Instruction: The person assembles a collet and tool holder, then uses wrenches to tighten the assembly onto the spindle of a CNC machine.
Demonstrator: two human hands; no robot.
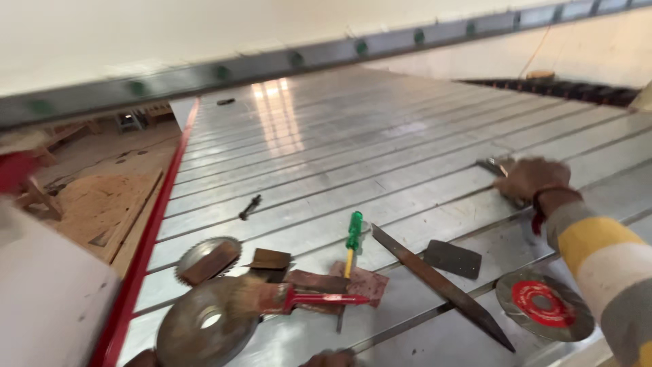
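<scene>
At right centre of the frame, a small metal tool (pixel 494 165) is gripped on the table (pixel 326 149) by the right hand (pixel 528 179), fingers curled; left hand unseen; file (pixel 441 287) lower centre.

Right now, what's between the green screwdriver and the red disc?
In the head view, the long dark file and a small dark flat plate lie between the green screwdriver and the red disc.

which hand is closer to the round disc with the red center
Right. The right hand rests on the metal table beyond the red-centered disc, its sleeve beside it. The left hand barely shows at the bottom edge, farther off.
</scene>
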